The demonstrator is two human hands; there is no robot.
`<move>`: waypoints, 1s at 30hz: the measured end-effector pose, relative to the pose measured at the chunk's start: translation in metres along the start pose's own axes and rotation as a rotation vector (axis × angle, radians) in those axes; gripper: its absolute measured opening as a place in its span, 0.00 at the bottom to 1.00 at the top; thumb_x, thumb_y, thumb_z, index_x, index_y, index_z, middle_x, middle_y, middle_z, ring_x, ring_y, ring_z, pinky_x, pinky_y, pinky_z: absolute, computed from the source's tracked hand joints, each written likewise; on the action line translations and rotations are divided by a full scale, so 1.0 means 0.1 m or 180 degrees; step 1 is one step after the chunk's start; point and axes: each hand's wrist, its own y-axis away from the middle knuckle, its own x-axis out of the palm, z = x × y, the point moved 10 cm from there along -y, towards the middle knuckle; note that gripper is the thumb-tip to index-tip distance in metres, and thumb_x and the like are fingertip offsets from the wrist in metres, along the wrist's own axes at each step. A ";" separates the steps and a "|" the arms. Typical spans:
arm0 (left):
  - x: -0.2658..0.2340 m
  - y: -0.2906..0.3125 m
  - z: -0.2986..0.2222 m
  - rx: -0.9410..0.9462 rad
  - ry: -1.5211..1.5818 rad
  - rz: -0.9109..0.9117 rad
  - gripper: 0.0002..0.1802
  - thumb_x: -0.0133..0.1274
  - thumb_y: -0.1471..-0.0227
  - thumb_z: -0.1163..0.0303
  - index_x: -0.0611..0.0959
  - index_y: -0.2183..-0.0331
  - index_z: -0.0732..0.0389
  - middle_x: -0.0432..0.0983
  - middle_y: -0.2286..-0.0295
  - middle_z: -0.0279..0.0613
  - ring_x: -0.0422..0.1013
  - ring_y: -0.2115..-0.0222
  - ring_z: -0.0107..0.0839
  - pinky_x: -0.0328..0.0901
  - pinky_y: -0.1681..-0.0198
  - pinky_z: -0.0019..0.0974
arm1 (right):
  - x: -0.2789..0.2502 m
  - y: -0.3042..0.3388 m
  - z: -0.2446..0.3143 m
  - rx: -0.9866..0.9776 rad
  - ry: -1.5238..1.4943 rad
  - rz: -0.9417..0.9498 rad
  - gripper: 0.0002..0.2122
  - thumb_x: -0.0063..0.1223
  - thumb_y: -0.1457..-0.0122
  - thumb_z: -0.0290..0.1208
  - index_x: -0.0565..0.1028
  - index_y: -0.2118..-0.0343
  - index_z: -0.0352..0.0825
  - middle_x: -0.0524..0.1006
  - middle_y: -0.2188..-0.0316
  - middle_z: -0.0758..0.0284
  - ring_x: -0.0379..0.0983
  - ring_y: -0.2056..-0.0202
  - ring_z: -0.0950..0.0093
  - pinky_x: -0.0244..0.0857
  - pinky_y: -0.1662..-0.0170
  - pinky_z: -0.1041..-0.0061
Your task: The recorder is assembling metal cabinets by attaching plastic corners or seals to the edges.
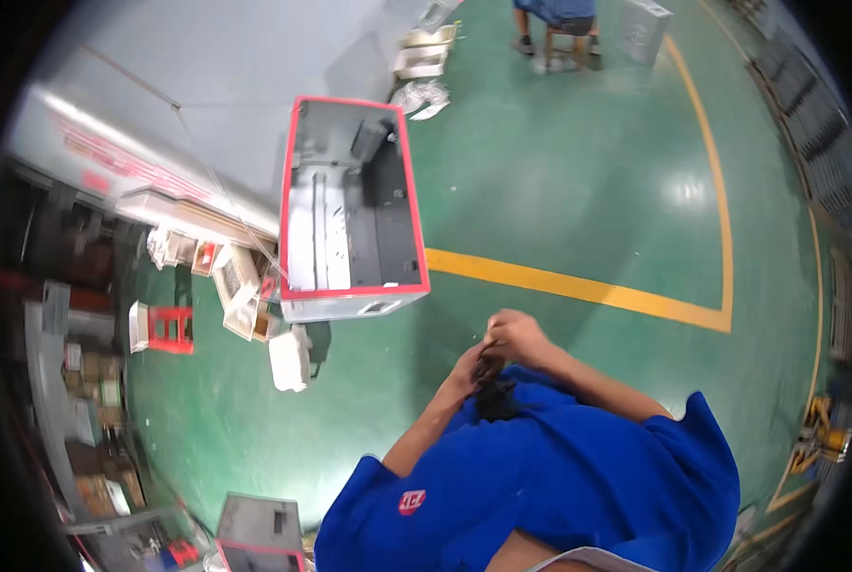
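In front of my blue shirt my two hands come together. My left hand (465,370) is closed round the upper part of a dark, limp black bundle (496,400), which hangs against the shirt; its exact kind is too unclear to tell. Just above, my right hand (518,337) is closed with its fingertips against the top of the same bundle, next to the left fingers. Beyond my hands, to the left and apart from them, stands a grey metal cabinet (354,303) with a red rim, its inside facing up toward me.
A white chair-like piece (291,359) and a red stool (171,330) stand left of the cabinet, near several open boxes (238,278). Yellow lines (559,282) mark the green floor. At the far side a person (564,11) sits on a stool. Another red-edged grey cabinet (257,520) is at lower left.
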 end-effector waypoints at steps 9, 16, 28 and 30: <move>1.03 -0.68 -0.18 0.0089 0.0041 0.0670 0.21 0.38 0.43 0.49 0.74 0.71 0.56 0.65 0.85 0.31 0.58 0.90 0.19 0.49 0.90 0.22 | -0.85 0.20 -0.83 0.1040 -0.0541 -0.0201 0.04 0.59 0.55 0.24 0.75 0.76 0.32 0.74 0.79 0.65 0.73 0.77 0.75 0.65 0.73 0.78; 1.33 -1.21 -0.58 -0.0089 0.0044 0.0712 0.21 0.40 0.44 0.49 0.74 0.74 0.57 0.65 0.85 0.31 0.59 0.90 0.18 0.49 0.91 0.20 | -1.18 -0.03 -1.51 0.1649 -0.0919 -0.0426 0.05 0.56 0.49 0.23 0.71 0.74 0.29 0.75 0.80 0.66 0.72 0.76 0.82 0.65 0.72 0.81; 1.57 -2.41 -2.31 0.0442 -0.0779 0.0899 0.18 0.48 0.48 0.51 0.77 0.77 0.55 0.63 0.88 0.27 0.56 0.91 0.15 0.49 0.90 0.20 | -1.65 -1.46 -2.62 0.1928 -0.1791 -0.0232 0.06 0.55 0.48 0.22 0.68 0.73 0.31 0.73 0.80 0.68 0.68 0.79 0.83 0.60 0.75 0.85; 1.50 -2.53 -2.68 0.0696 -0.0854 0.0984 0.19 0.48 0.48 0.50 0.77 0.77 0.55 0.63 0.88 0.27 0.56 0.91 0.15 0.48 0.90 0.20 | -1.68 -1.97 -2.54 0.1830 -0.1869 0.0062 0.06 0.55 0.49 0.22 0.69 0.73 0.31 0.73 0.80 0.69 0.68 0.79 0.83 0.61 0.75 0.85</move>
